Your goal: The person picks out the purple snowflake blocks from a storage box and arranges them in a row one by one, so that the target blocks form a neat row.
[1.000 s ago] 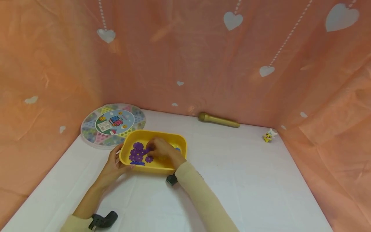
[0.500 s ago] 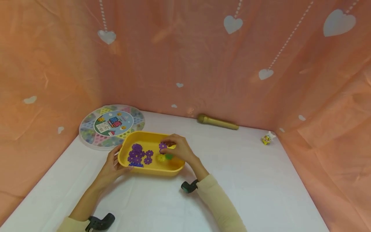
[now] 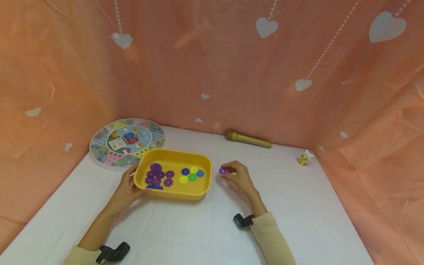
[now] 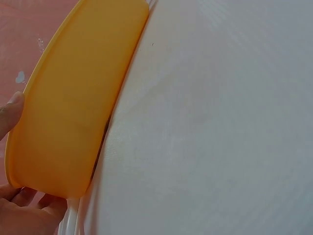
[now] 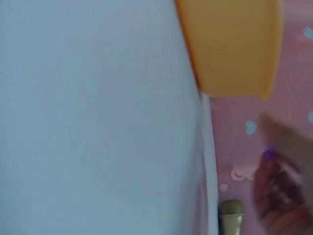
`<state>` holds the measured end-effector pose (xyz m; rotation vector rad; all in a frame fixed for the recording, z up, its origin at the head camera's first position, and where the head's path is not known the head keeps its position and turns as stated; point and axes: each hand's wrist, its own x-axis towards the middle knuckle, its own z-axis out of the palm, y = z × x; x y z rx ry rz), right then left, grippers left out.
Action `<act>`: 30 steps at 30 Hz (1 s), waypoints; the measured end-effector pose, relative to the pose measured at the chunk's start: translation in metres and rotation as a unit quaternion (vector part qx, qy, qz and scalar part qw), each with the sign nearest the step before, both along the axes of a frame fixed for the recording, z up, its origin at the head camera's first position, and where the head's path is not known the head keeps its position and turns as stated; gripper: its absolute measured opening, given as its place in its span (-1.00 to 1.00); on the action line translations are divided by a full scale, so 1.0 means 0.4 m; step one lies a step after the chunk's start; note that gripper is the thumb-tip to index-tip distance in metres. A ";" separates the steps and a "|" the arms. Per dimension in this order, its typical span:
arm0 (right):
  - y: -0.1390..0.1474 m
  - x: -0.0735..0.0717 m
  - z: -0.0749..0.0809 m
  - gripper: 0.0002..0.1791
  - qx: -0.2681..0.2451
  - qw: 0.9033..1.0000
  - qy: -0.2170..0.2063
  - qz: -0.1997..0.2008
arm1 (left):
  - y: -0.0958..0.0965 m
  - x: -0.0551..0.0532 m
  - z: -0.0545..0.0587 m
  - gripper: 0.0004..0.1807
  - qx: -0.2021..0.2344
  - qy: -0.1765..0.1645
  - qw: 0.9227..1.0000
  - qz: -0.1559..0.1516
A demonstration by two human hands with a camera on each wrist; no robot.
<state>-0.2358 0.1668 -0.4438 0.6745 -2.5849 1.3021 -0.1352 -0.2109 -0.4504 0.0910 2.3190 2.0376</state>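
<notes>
A yellow plastic tray (image 3: 175,195) stands on the white table, its left end held by my left hand (image 3: 126,191) with the thumb at the front rim and fingers round the side. Inside, purple snowflake discs (image 3: 155,176) lie piled at the left, with a few blue ones at the front. Yellow, green and blue snowflake discs (image 3: 192,177) lie apart toward the right. Just outside the tray's right end, my right hand (image 3: 240,177) pinches one purple snowflake disc (image 3: 223,170) between thumb and fingertips. In the right wrist view this hand is blurred.
A round board-game box (image 3: 99,147) lies behind the tray at the left. Near the back edge is a gold toy microphone (image 3: 248,139). At the far right stands a small yellow and white figurine (image 3: 305,157). Orange cloth with hearts hangs round the table.
My right hand has lifted a purple snowflake disc from the pile and carried it rightward, out past the tray's right end. My left hand keeps its hold on the tray.
</notes>
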 end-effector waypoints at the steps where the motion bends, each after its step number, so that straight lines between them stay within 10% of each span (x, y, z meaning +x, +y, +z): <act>1: 0.005 0.003 -0.010 -0.69 0.005 1.000 -0.013 -0.009 | 0.000 0.001 0.000 0.09 0.003 0.000 1.000 0.000; 12: 0.015 0.019 -0.090 -0.68 0.039 0.999 -0.032 0.010 | 0.003 0.010 -0.001 0.07 -0.019 -0.006 1.000 0.006; 30: 0.004 0.000 -0.082 -0.66 0.055 0.998 -0.032 0.006 | -0.002 -0.002 -0.002 0.07 -0.028 0.007 1.000 0.010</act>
